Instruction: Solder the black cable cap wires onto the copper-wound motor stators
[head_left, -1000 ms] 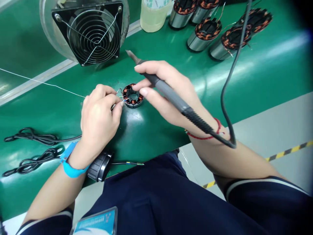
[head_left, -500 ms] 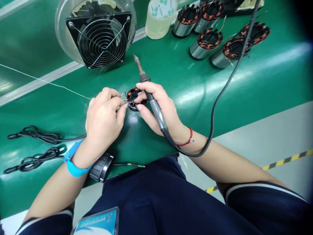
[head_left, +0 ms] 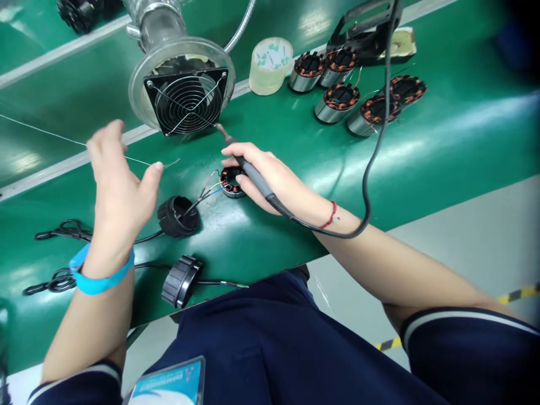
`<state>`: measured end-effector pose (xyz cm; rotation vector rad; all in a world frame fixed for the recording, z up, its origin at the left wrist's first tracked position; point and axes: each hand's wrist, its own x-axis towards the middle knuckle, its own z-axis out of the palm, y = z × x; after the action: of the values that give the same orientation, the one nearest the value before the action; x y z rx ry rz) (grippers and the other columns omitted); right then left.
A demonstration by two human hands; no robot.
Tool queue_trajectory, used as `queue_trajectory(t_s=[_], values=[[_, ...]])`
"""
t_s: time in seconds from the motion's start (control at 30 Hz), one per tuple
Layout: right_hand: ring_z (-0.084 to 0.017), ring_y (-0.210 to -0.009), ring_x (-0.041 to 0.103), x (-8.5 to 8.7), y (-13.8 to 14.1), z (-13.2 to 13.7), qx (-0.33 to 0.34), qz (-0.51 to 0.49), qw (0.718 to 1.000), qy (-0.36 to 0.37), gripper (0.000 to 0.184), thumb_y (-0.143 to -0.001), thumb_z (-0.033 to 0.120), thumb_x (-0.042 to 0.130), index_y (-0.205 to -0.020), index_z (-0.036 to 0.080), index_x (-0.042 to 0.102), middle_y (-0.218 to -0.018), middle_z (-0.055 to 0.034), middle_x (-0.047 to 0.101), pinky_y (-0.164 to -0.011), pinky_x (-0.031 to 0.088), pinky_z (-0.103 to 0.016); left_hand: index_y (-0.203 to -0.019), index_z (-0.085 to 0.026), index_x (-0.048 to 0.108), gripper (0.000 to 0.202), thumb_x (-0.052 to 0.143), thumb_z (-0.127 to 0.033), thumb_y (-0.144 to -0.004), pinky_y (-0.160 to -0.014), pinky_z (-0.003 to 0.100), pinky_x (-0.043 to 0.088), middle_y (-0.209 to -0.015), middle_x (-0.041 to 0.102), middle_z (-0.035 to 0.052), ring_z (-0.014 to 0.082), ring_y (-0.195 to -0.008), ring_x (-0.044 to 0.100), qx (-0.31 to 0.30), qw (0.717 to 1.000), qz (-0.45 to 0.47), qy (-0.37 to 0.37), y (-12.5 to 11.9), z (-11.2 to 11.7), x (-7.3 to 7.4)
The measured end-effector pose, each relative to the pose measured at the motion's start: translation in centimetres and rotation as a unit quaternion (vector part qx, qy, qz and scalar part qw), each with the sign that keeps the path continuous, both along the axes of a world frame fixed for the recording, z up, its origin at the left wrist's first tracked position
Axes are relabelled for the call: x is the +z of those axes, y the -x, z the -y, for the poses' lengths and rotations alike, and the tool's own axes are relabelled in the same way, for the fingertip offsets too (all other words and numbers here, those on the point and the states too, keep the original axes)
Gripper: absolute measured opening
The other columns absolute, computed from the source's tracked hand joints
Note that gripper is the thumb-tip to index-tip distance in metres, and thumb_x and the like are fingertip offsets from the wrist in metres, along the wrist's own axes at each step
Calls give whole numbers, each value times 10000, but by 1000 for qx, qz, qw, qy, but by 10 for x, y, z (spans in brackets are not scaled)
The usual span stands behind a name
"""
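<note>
My right hand (head_left: 270, 177) holds a soldering iron (head_left: 258, 179), its tip up and left near the fan's lower corner. Those fingertips also rest at a small stator (head_left: 233, 190) with copper windings. Coloured leads (head_left: 211, 191) run from the stator to a black round cap (head_left: 179, 216) with a cable through it. My left hand (head_left: 122, 180) is raised to the left with thumb and fingers apart. A thin solder wire (head_left: 139, 161) passes behind it and ends beyond the thumb; I see no grip on it.
A fan with a wire guard (head_left: 189, 104) stands at the back. Beside it are a tape roll (head_left: 270, 66) and several metal-cased stators (head_left: 337, 102). A second black cap (head_left: 182, 281) lies at the near edge. The iron's cord (head_left: 375, 152) loops over my right forearm.
My left hand has let go at the stator's leads and moved left, opening. The soldering iron has shifted slightly left and down in my right hand. The view has shifted, uncovering the cap with leads.
</note>
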<state>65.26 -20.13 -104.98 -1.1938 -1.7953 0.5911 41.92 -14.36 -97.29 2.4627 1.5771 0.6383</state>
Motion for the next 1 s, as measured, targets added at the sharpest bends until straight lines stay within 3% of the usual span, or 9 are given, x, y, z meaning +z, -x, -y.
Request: queue_trajectory(t_s=[0.1,0.17,0.33,0.47,0.53,0.67,0.77,0.9,1.0], values=[[-177,-1054,646,-4,0,-14,70,-44,996,26,426,-843,140,439,-1264,204,456,-1174,-64,674,-937,504,-379,-1105,-171,660,346,535,-414,-892,-808,325,454,-1079,662,49,215,-943,591,-41,977,-28,207,-3,3,4],[-165,-1033,648,-8,2,-21,103,-80,990,43,411,-848,153,454,-1258,185,457,-1130,-59,691,-933,507,-361,-897,-175,692,342,490,-451,-894,-686,285,425,-845,688,28,179,-762,589,-88,944,-46,314,-11,9,2],[-132,-795,658,-18,9,-22,86,-155,981,83,370,-869,220,500,-1235,170,482,-933,-21,718,-777,530,-295,-736,-163,646,255,562,-391,-813,-584,249,370,-715,668,29,138,-616,530,-68,917,10,394,-27,10,-2],[-139,-829,675,-22,11,-13,51,-174,980,86,378,-869,225,510,-1244,181,487,-918,-11,720,-803,519,-305,-676,-155,624,174,624,-323,-723,-594,239,410,-654,650,27,129,-605,551,-20,884,104,455,-33,-2,1],[-141,-850,679,-21,11,-10,41,-178,980,82,380,-863,218,510,-1241,186,490,-917,-8,719,-820,516,-310,-666,-157,625,163,639,-314,-706,-605,246,433,-647,654,31,135,-608,568,-21,876,114,469,-38,-8,2],[-141,-836,675,-21,11,-8,27,-180,979,90,384,-859,228,496,-1241,193,487,-906,1,707,-785,522,-299,-691,-158,624,144,635,-295,-731,-622,251,446,-657,650,33,139,-626,598,-52,887,87,450,-52,-15,0],[-136,-800,664,-21,11,-9,22,-169,982,81,383,-865,229,486,-1245,187,480,-899,2,701,-756,520,-287,-692,-162,588,152,613,-296,-761,-548,236,404,-604,568,-4,109,-534,528,-49,895,69,437,-62,-13,-2],[-142,-865,662,-20,7,-8,1,-140,989,44,373,-877,210,459,-1249,193,465,-962,-10,701,-813,519,-296,-686,-164,611,210,594,-342,-795,-484,229,296,-536,480,-20,92,-488,395,-49,930,36,362,-69,-8,-8],[-148,-952,661,-13,3,-4,-33,-129,991,31,389,-870,182,449,-1258,211,462,-1022,-18,699,-879,509,-299,-678,-158,632,220,589,-339,-797,-508,241,305,-553,507,-12,100,-515,397,-49,945,33,322,-71,-8,-10]])
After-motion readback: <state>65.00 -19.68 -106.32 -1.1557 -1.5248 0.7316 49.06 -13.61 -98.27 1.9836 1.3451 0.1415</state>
